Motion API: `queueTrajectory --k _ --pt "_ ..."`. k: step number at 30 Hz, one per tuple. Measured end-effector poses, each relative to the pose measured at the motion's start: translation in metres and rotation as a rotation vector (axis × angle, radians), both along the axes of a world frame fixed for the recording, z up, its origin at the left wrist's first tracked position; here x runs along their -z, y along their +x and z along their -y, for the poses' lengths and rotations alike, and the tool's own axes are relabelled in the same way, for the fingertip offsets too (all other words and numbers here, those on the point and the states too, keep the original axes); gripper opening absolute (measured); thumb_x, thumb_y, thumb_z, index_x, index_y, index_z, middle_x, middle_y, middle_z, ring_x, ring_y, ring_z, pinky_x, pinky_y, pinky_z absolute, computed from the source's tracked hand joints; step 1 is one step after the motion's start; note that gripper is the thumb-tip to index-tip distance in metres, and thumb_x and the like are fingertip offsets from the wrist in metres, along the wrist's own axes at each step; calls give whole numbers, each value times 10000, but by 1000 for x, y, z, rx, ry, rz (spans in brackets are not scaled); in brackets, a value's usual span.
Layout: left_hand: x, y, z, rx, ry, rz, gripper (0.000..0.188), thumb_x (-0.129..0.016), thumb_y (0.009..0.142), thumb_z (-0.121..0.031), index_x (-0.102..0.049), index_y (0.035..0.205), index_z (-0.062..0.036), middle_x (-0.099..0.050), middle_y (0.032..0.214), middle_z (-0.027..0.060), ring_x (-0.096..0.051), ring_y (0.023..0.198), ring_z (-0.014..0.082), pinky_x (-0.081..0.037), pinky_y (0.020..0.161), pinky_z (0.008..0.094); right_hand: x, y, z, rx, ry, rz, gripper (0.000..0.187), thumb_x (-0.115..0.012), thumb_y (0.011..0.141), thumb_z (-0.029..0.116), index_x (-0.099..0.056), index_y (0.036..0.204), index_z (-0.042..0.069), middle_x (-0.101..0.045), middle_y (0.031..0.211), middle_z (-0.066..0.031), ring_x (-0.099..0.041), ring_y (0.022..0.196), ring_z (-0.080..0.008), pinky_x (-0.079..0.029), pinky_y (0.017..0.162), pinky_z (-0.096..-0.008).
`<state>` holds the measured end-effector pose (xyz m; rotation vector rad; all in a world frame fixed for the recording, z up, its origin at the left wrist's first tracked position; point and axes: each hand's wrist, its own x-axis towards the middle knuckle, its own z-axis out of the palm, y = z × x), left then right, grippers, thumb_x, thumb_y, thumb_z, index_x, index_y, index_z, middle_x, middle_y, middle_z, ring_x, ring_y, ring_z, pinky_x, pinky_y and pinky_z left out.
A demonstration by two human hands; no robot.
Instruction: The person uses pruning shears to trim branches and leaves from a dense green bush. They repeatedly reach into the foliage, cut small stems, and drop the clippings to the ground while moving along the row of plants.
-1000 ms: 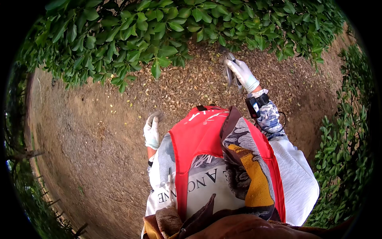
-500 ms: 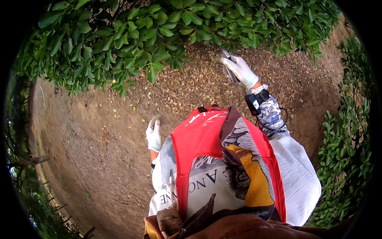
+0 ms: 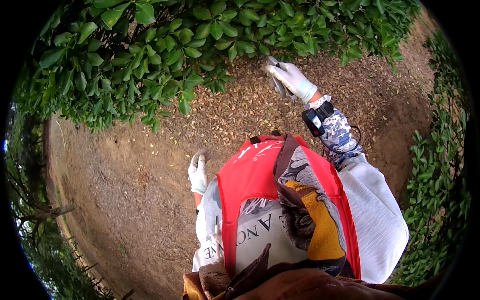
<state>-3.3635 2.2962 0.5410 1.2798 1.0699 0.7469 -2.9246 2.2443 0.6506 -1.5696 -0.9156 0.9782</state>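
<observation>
My right hand [image 3: 294,81], in a white glove, is closed around a pair of pruning shears [image 3: 281,91] with grey handles. Their metal end points toward the lower edge of a leafy green hedge [image 3: 200,45], close to the leaves; the blade tips are partly hidden, so I cannot tell if they touch a stem. My left hand [image 3: 198,172], also gloved in white with greyish fingertips, hangs over bare soil beside my red vest. Its fingers are loosely extended with nothing visible in them.
Dry fallen leaves [image 3: 240,105] cover the soil beneath the hedge. Another row of green bushes [image 3: 432,175] runs along the right side. Trees and dark branches [image 3: 37,212] stand at the far left. A black device [image 3: 316,119] is strapped to my right forearm.
My right hand has shifted slightly left and up with the shears, and their handles show more. My left hand has moved slightly right. The view has shifted a little over the hedge.
</observation>
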Motion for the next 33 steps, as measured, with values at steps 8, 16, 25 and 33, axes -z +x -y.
queueTrajectory --k 8,16,25,33 --pt "-1 1 -2 2 -14 12 433 -592 1035 -284 -598 1288 67 -684 1207 192 -675 1107 267 -529 994 373 -4 -7 9 10 -12 -3 406 -654 981 451 -599 853 69 -544 639 41 -490 522 -52 -382 482 -242" --pt "2 10 -11 30 -30 61 382 -577 1041 -238 -604 1286 54 -686 1200 178 -674 1088 250 -537 981 373 -2 -22 45 -163 -15 23 417 -547 1037 446 -607 958 40 -575 667 13 -548 540 -74 -418 491 -247" --pt "15 14 -23 102 -11 87 361 -577 1043 -235 -624 1268 44 -685 1207 168 -670 1084 236 -537 971 363 -25 -33 69 -157 120 -118 368 -562 1037 391 -619 1048 27 -650 772 -19 -631 664 -97 -504 587 -260" --pt "10 12 -18 153 -44 91 359 -579 1042 -229 -624 1265 48 -685 1206 156 -669 1084 239 -537 970 369 -45 -45 100 -18 259 -169 403 -539 1051 351 -567 1247 0 -667 885 -41 -650 768 -117 -541 659 -282"
